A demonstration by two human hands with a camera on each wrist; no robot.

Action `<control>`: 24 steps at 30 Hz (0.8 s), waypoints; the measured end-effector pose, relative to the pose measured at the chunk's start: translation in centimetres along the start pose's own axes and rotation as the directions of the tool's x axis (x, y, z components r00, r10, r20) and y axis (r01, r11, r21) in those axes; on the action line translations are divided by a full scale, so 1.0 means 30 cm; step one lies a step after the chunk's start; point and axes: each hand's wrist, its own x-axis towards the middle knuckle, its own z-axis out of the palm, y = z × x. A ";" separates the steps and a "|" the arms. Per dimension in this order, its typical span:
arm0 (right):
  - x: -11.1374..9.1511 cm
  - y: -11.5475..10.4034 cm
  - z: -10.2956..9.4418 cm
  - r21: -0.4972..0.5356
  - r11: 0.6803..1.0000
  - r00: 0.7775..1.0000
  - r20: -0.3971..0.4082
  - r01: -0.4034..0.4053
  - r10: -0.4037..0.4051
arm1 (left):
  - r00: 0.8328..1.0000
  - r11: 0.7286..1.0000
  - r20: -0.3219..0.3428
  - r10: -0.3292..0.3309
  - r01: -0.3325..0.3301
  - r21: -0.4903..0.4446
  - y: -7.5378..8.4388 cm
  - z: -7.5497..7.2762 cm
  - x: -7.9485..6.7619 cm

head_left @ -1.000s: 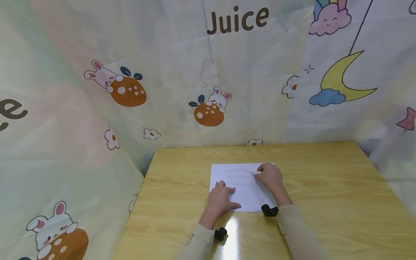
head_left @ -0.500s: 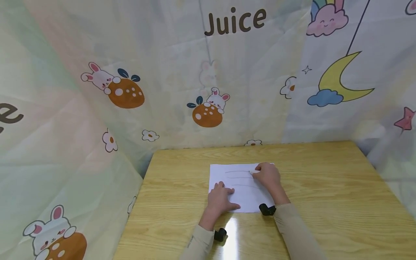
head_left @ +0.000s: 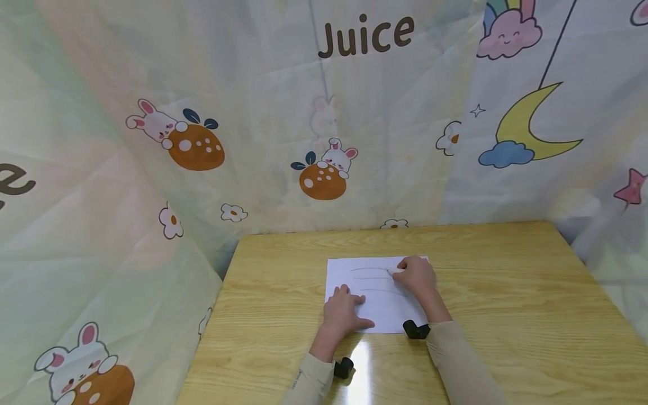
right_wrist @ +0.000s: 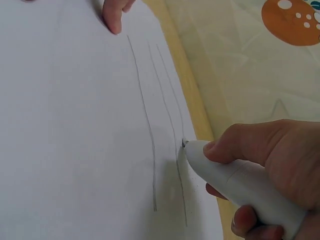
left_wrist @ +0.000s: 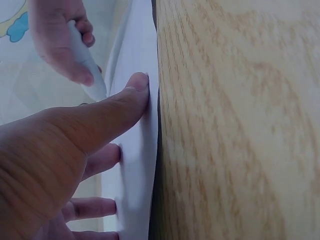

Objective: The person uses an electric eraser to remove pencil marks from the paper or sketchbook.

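A white sheet of paper lies on the table, with several thin grey lines drawn across it. My right hand grips a thick, white, pen-shaped electric eraser between thumb and fingers. Its small dark tip meets the end of the line nearest the sheet's far edge, and tiny specks dot the paper just beyond. With fingers spread, my left hand presses on the paper's left part. In the left wrist view its thumb rests close to the near edge of the sheet.
The light wood table extends around the paper on all sides. Behind it and to the left hangs a printed cloth with bunnies, a moon and lettering. Black wrist cameras sit at both cuffs.
The eraser tip has shifted very slightly left along the top line. My left hand stays in place on the paper. The head view has tilted and moved a little.
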 end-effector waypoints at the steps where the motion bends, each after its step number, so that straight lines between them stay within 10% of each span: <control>1: -0.002 0.002 0.001 -0.005 1.000 1.000 0.000 -0.005 0.005 | 1.000 1.000 0.000 0.002 -0.002 0.006 0.000 0.001 0.001; 24: -0.007 0.001 0.016 0.022 1.000 1.000 -0.012 -0.004 0.004 | 1.000 1.000 -0.023 0.006 -0.005 0.004 -0.004 0.009 -0.009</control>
